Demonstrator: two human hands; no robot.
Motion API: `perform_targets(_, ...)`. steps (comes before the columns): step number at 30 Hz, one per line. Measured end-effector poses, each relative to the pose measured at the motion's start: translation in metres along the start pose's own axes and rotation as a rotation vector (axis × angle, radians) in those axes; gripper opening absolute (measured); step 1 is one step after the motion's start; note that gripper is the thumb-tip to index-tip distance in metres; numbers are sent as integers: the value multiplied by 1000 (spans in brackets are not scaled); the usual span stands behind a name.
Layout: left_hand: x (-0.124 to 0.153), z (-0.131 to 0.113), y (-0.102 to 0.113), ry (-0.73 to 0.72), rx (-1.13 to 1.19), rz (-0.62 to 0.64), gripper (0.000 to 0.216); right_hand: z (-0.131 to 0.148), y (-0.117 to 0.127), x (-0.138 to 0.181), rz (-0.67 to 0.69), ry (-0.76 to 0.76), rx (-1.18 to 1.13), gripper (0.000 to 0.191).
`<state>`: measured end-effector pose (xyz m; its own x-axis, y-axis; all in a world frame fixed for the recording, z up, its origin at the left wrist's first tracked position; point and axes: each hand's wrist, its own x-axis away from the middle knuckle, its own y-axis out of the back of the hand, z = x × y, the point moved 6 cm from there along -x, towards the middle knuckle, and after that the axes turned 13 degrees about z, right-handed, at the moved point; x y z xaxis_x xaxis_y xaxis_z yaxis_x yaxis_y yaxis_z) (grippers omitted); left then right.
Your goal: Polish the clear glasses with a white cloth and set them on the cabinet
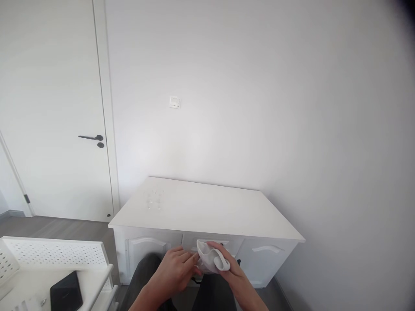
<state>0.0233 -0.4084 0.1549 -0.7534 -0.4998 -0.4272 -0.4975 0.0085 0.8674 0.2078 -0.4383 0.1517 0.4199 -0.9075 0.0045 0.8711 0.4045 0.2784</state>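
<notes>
A bunched white cloth (210, 255) is held in front of the cabinet, low in the view and above my knees. My right hand (231, 267) is closed round its right side, with the thumb along the top fold. Against the cloth's lower left side, my left hand (179, 268) has its fingers curled and pressed together. What lies inside those fingers is hidden. Whether the cloth wraps another object cannot be made out. Two clear stemmed glasses (158, 201) stand on the left part of the white cabinet top (207, 205), away from both hands.
The white cabinet (147, 246) stands against the wall, its doors and drawers close to my knees. At lower left is a white cart (58, 244) with perforated sides, carrying a black phone-like device (66, 293). A closed door (55, 108) with a dark handle is beyond.
</notes>
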Motion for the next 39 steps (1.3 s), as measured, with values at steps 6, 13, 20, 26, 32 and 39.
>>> perform_targets(6,6,3,-14,277,478,96,13,-1,8,9,-77,8,333,38)
perform_targets(13,11,17,-16,474,834,-14,41,-28,28,18,-649,154,-292,51)
perform_targets(20,-7,6,-46,542,1396,-234,64,-23,-14,-9,-446,248,-587,57)
perform_targets(26,5,2,-51,657,1458,-452,67,-23,10,7,-680,150,-239,45)
perform_targets(32,2,-6,-52,583,1406,-402,64,-9,-18,0,-528,230,-326,62)
perform_targets(39,-1,-25,-44,491,1204,-252,54,-19,-35,7,-593,146,-273,69)
